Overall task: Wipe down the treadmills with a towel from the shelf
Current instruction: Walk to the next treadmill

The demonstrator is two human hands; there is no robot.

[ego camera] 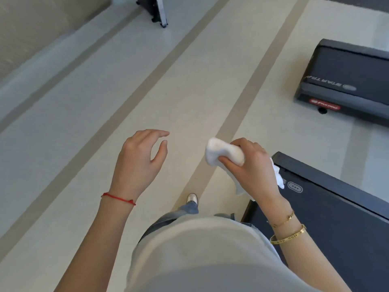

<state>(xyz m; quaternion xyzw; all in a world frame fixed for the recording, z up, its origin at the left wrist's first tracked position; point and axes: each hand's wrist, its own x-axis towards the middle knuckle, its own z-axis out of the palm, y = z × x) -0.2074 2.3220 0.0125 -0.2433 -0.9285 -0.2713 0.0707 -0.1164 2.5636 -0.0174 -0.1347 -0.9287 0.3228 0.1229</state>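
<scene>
Pale shirt fabric (pixel 202 256) fills the bottom edge of the view, above a shoe (pixel 192 198) on the tan-striped floor (pixel 88 127). Right hand (pixel 251 165) grips a bunched white towel (pixel 223 153) in curled fingers, held in the air beside the near treadmill (pixel 336 209) end. Left hand (pixel 140 161) hangs loosely spread, holding nothing. A second treadmill (pixel 347 81) stands farther off by the right edge.

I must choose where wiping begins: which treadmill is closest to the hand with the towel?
The near treadmill, directly beside the right hand gripping the towel. The far treadmill, with a red label, stands ahead.
</scene>
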